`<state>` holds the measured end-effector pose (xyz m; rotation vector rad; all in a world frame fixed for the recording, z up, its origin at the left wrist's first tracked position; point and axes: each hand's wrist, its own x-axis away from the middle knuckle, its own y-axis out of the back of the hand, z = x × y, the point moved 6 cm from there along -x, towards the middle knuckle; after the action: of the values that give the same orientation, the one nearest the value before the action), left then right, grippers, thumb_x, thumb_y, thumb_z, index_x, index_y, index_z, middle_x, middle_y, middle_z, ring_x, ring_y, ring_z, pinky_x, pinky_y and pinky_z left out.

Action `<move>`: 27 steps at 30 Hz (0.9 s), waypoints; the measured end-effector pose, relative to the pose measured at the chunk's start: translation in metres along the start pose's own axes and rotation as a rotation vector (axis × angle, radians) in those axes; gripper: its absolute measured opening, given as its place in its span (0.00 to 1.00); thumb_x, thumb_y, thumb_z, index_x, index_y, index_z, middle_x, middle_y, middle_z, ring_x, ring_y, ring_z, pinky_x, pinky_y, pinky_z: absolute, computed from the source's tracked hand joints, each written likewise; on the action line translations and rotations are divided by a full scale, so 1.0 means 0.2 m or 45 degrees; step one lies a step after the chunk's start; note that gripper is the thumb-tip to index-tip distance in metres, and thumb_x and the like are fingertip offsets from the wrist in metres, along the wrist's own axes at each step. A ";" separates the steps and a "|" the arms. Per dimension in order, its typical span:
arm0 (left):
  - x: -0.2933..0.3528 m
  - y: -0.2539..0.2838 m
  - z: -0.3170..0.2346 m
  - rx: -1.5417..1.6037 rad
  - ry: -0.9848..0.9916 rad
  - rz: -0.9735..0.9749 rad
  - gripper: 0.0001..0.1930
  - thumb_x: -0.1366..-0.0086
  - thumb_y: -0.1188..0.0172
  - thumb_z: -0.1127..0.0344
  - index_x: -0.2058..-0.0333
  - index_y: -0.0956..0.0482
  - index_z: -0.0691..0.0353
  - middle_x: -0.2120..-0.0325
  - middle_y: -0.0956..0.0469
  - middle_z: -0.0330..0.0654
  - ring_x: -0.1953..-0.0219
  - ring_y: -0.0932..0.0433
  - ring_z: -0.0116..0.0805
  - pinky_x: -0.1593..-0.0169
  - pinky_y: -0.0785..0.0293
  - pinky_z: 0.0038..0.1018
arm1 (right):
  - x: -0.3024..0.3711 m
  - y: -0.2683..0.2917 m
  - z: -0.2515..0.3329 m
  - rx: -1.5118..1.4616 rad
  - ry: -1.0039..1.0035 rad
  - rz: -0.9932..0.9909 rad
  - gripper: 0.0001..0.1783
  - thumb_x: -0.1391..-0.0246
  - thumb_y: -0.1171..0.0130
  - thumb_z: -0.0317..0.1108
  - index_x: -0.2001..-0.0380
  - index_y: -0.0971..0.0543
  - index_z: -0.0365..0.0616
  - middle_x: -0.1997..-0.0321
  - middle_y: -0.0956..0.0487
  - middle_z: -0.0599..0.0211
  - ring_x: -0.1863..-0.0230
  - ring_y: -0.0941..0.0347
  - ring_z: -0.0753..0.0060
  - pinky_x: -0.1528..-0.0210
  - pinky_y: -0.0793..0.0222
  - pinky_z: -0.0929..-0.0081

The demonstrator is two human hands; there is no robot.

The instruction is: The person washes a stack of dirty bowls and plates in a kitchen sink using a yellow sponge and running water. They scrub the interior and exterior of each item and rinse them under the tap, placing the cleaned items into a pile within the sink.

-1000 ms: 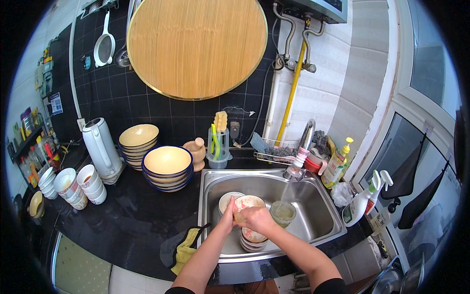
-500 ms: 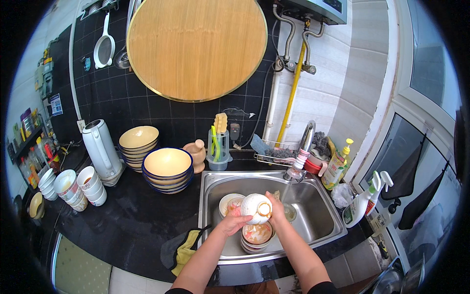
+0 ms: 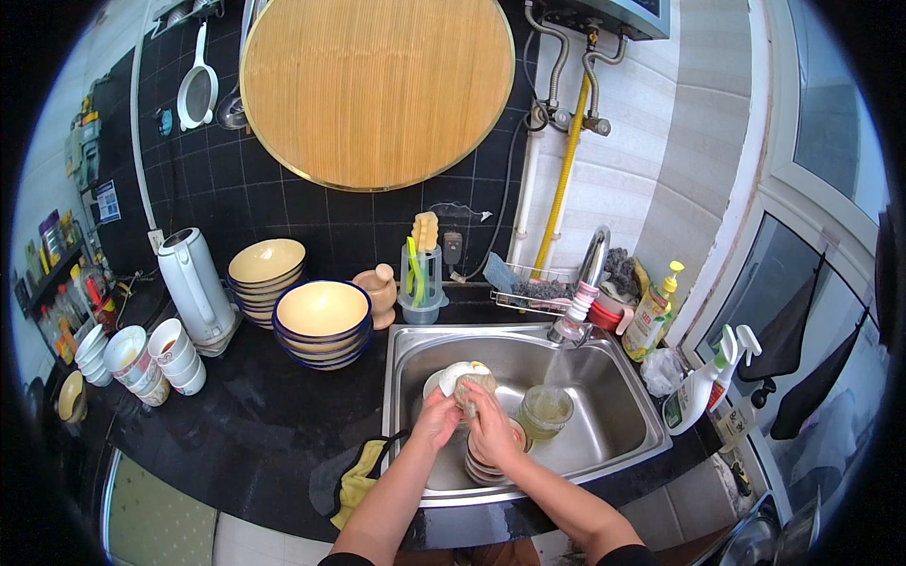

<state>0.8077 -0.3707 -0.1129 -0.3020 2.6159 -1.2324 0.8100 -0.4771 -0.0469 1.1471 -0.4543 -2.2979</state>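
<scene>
Over the left part of the steel sink (image 3: 604, 429), my left hand (image 3: 436, 421) holds a small white bowl (image 3: 460, 371) by its side. The bowl is tilted, and much of it is hidden. My right hand (image 3: 492, 436) is closed on a beige, crumpled scrubbing cloth (image 3: 475, 387) pressed against the bowl. Beneath my hands stands a stack of used small bowls (image 3: 486, 472), partly covered by my right hand. To the right of them, a glass jar (image 3: 545, 412) with cloudy greenish water sits under the stream from the faucet (image 3: 592, 274).
Left of the sink, cream bowls with blue rims (image 3: 324, 311) stand stacked beside a wooden mortar (image 3: 380, 292). A black and yellow cloth (image 3: 361, 479) lies at the sink's front left. A soap bottle (image 3: 651, 316) and a spray bottle (image 3: 694, 391) stand to its right.
The bowl has turned from underside up and moved slightly left. My right hand has moved left and brought the scrubbing cloth against it. The glass jar shows more fully.
</scene>
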 end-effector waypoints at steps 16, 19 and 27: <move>0.01 -0.16 0.06 0.070 0.099 0.103 0.20 0.41 0.50 0.73 0.49 0.38 0.61 0.52 0.32 0.42 0.49 0.33 0.36 0.46 0.37 0.35 | 0.11 0.10 -0.61 -0.470 -0.905 -0.421 0.18 0.43 0.58 0.38 0.57 0.34 0.33 0.60 0.28 0.53 0.59 0.31 0.63 0.58 0.35 0.72; -0.02 -0.22 0.09 0.045 0.067 0.075 0.19 0.40 0.51 0.73 0.49 0.39 0.62 0.52 0.32 0.43 0.50 0.33 0.37 0.46 0.36 0.35 | 0.22 0.05 -0.77 -0.609 -0.945 -0.512 0.16 0.45 0.56 0.33 0.56 0.37 0.34 0.62 0.29 0.55 0.61 0.30 0.66 0.63 0.31 0.73; -0.29 -0.38 0.37 -0.041 0.108 0.030 0.16 0.41 0.49 0.73 0.53 0.36 0.64 0.54 0.31 0.43 0.51 0.32 0.35 0.47 0.36 0.32 | 0.23 0.37 -0.89 -1.154 -1.131 -0.693 0.21 0.61 0.51 0.16 0.59 0.35 0.35 0.63 0.27 0.58 0.65 0.28 0.65 0.63 0.30 0.71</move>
<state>0.8906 -0.4565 -0.0934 -0.2282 2.7052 -1.2225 0.9538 -0.5747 -0.1412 -0.2635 0.6640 -2.8567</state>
